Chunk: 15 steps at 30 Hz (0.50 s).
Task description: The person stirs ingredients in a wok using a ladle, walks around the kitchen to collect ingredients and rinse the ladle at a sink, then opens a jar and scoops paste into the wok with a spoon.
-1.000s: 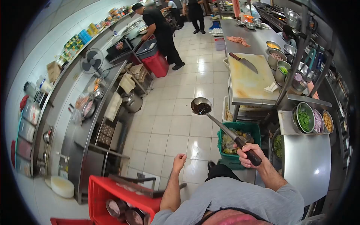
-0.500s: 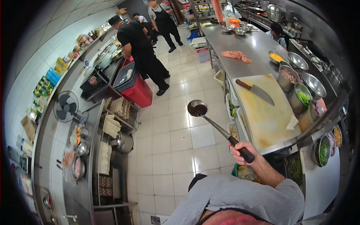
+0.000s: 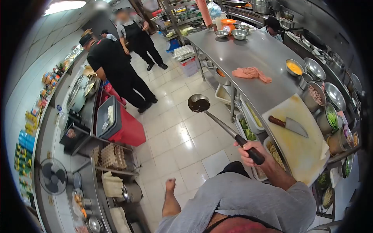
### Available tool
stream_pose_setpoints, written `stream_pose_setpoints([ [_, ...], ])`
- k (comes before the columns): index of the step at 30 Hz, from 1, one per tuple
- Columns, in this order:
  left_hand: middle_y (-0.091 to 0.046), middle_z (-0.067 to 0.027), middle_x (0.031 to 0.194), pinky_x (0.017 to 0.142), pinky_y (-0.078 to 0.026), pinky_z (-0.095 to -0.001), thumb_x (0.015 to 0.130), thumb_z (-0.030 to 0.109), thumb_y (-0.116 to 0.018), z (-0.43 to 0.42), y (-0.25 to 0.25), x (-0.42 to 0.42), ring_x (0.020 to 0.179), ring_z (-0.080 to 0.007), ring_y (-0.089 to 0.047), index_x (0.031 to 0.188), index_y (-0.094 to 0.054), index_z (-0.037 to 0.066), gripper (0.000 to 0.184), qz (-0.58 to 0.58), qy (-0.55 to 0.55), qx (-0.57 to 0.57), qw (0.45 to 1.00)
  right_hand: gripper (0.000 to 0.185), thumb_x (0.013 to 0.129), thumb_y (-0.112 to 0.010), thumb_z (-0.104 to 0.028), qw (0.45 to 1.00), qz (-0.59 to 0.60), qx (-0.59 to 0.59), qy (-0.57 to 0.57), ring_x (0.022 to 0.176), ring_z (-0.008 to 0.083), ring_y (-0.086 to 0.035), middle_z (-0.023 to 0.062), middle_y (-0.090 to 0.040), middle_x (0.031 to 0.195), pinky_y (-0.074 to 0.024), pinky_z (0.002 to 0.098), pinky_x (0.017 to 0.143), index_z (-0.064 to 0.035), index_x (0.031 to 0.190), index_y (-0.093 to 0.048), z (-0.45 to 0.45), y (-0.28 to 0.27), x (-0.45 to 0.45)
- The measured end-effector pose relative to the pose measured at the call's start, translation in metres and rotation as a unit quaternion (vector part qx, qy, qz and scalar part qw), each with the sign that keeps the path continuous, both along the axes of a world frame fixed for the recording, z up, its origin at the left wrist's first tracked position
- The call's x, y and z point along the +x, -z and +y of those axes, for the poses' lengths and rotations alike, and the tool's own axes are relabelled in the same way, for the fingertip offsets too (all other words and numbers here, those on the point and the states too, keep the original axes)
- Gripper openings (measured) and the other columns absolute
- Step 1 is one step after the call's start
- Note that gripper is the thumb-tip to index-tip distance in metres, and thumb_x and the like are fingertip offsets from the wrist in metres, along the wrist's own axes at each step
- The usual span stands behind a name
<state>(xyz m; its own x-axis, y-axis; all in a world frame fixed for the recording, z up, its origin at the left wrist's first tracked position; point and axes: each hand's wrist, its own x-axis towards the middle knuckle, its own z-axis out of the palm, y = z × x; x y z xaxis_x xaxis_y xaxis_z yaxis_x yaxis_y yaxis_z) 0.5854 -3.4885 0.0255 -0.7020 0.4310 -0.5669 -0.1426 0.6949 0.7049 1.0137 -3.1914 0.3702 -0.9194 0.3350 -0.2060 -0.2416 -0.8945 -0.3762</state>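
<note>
A long-handled metal ladle (image 3: pixel 217 122) with dark liquid in its bowl is held out over the floor. My right hand (image 3: pixel 250 153) is wrapped round the ladle's black grip, left of the cutting board. My left hand (image 3: pixel 170 184) hangs low over the floor tiles, its fingers curled in and nothing visible in them. On the yellow-stained white cutting board (image 3: pixel 293 151) lies a wood-handled knife (image 3: pixel 289 126). A pink cloth (image 3: pixel 251 73) rests on the steel counter (image 3: pixel 264 46) beyond.
Metal bowls and pots line the counter's right side, among them a bowl of yellow liquid (image 3: pixel 294 67) and a pot of chopped meat (image 3: pixel 314 97). Food trays (image 3: pixel 248 130) sit below. On the left are a red bin (image 3: pixel 126 124), egg trays (image 3: pixel 112 155) and a person in black (image 3: pixel 114 70).
The view has shifted forward along the aisle and turned. My left hand has come into sight. The ladle stays in my right hand. The standing person farther back has stepped closer to the left counter.
</note>
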Motion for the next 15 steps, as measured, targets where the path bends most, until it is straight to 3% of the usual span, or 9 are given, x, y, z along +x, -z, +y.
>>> stream_pose_setpoints([
  [2, -0.06, -0.009, 0.077, 0.05, -0.046, -0.0278, 0.08, 0.026, -0.064, 0.096, -0.012, -0.052, 0.061, -0.0141, -0.055, 0.092, -0.058, -0.003, 0.032, 0.055, 0.008, 0.067, 0.996, 0.035, 0.08, -0.046, -0.011, 1.0, 0.012, -0.003, 0.005, 0.039, 0.0184, -0.047, 0.0078, -0.048, 0.061, -0.0384, 0.0315, 0.033, 0.0006, 0.113, -0.043, 0.038, 0.006, -0.034],
  [7, -0.061, -0.0075, 0.08, 0.054, -0.046, -0.0277, 0.082, 0.027, -0.062, 0.276, -0.023, -0.103, 0.062, -0.0139, -0.055, 0.093, -0.058, -0.003, 0.032, 0.021, 0.06, 0.106, 0.992, 0.036, 0.08, -0.046, -0.011, 1.0, 0.01, -0.021, 0.017, 0.039, 0.0188, -0.047, 0.0083, -0.048, 0.06, -0.0394, 0.0315, 0.033, 0.0008, 0.114, -0.042, 0.14, 0.005, -0.11],
  [11, -0.06, -0.0063, 0.073, 0.043, -0.042, -0.0263, 0.08, 0.03, -0.064, 0.334, -0.003, -0.109, 0.054, -0.0139, -0.056, 0.093, -0.058, 0.001, 0.032, -0.065, 0.074, 0.02, 0.995, 0.036, 0.08, -0.044, -0.009, 1.0, 0.028, -0.014, 0.002, 0.04, 0.0189, -0.048, 0.0083, -0.048, 0.061, -0.0407, 0.032, 0.033, 0.0006, 0.114, -0.041, 0.236, -0.009, -0.172],
  [15, -0.058, -0.0057, 0.075, 0.046, -0.044, -0.0279, 0.079, 0.03, -0.064, 0.347, -0.007, -0.139, 0.059, -0.0153, -0.056, 0.092, -0.059, 0.003, 0.031, -0.105, 0.098, -0.077, 0.987, 0.037, 0.08, -0.043, -0.009, 0.999, 0.037, -0.025, 0.002, 0.041, 0.0195, -0.049, 0.0086, -0.048, 0.061, -0.0416, 0.0327, 0.034, 0.0011, 0.116, -0.04, 0.329, -0.024, -0.235],
])
